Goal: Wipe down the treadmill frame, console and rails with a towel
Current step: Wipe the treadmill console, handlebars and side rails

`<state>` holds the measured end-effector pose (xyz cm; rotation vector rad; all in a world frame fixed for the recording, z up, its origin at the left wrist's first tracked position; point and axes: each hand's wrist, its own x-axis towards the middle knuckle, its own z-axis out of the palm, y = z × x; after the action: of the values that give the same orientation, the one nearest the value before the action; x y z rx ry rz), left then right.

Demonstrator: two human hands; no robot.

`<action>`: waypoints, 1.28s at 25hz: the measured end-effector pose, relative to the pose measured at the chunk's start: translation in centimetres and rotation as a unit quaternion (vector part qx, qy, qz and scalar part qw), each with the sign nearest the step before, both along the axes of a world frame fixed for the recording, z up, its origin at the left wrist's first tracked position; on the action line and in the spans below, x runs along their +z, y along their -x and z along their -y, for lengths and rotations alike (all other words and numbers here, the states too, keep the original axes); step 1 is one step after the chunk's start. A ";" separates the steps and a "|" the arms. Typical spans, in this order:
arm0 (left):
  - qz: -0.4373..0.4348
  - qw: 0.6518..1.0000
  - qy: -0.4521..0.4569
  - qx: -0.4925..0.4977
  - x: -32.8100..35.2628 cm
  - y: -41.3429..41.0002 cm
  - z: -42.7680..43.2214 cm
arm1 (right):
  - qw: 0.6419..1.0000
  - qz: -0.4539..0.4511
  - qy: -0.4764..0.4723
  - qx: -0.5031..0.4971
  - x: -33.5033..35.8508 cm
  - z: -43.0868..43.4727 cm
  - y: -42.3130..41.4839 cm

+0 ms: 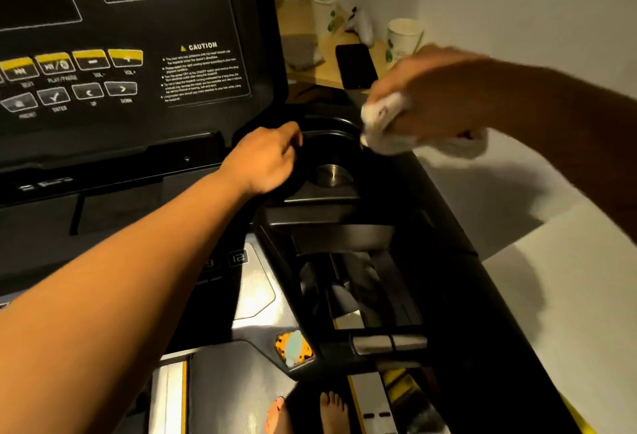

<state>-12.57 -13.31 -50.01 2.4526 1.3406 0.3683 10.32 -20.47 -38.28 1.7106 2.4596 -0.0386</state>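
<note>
The black treadmill console (pixel 113 54) fills the upper left, with yellow buttons and a caution label. To its right sits a round cup holder (pixel 331 164) in the black frame. My left hand (pixel 265 161) rests on the cup holder's left rim, fingers curled over the edge. My right hand (pixel 434 99), blurred, grips a bunched white towel (pixel 386 126) just above the cup holder's right rim. The right handrail (pixel 458 261) runs down toward the lower right.
A wooden shelf (pixel 327 71) behind the console holds two paper cups (pixel 401 42), a dark phone (pixel 355 66) and a grey cloth. White walls stand close on the right. My bare feet (pixel 331 413) stand on the treadmill deck below.
</note>
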 end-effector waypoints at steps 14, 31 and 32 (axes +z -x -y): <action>-0.184 0.960 0.065 -0.203 -0.6 -7.1 7.0 | 0.919 -0.362 -0.013 -0.154 -13.1 17.1 -7.2; -0.241 0.951 0.055 -0.188 0.0 -7.4 7.1 | 0.909 -0.333 -0.068 -0.240 -15.2 -4.4 -4.0; -0.240 0.951 0.054 -0.186 0.0 -7.4 7.1 | 0.897 -0.364 -0.078 -0.241 -15.8 -2.6 -4.8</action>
<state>-5.21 -20.40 -50.02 2.7225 0.9754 -0.4085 15.07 -17.90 -54.10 2.7371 2.4131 -0.6665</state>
